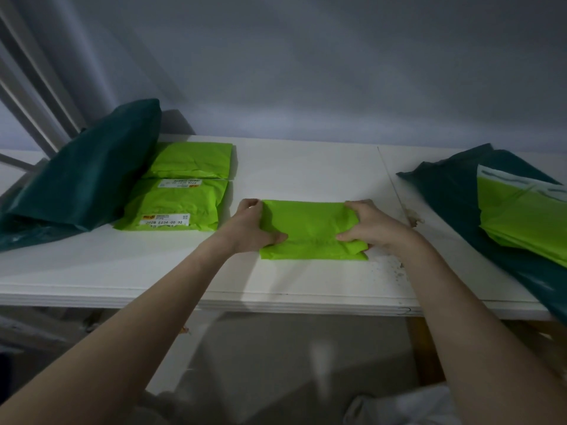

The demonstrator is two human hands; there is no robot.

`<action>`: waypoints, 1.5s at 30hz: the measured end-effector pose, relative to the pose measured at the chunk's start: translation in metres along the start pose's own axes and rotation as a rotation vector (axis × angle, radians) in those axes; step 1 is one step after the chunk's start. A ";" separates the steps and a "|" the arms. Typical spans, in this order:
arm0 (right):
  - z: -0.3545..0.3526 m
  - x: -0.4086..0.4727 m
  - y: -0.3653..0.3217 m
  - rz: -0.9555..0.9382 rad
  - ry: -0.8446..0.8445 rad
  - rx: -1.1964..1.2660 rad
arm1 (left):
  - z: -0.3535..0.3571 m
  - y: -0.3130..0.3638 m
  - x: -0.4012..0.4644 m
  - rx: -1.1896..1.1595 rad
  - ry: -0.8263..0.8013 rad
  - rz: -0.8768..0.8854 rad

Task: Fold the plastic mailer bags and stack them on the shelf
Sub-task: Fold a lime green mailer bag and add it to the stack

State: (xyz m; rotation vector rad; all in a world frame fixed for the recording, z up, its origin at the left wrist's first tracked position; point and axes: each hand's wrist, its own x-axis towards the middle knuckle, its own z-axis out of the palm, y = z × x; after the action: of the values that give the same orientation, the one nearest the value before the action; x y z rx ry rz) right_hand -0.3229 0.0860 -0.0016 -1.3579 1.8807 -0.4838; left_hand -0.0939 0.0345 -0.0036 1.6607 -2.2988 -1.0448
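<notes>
A lime-green mailer bag (310,230), already folded small, is being gripped at both sides by the left hand (256,227) and right hand (368,225) on the white shelf (306,170); two folded bags (181,191) are lying beyond-left, unfolded ones (521,216) waiting right.

The near green mailer (171,207) on the left carries a white label (164,220) along its front edge, reading roughly "292B E034-00 32"; the first characters are unclear. A second label (181,184) at its far edge is too blurred to read.
</notes>
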 end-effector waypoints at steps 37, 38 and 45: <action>0.057 -0.007 -0.022 -0.119 0.263 -0.580 | 0.048 0.003 -0.002 0.374 0.262 0.201; 0.055 -0.006 -0.020 -0.098 0.256 -0.575 | 0.048 0.003 -0.002 0.351 0.251 0.181; 0.052 -0.004 -0.014 -0.092 0.225 -0.584 | 0.044 0.004 0.001 0.347 0.201 0.174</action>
State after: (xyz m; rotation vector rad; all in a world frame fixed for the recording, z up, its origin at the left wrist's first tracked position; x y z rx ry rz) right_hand -0.2738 0.0904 -0.0244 -1.8312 2.2581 -0.1294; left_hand -0.1179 0.0544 -0.0351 1.5497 -2.5347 -0.4404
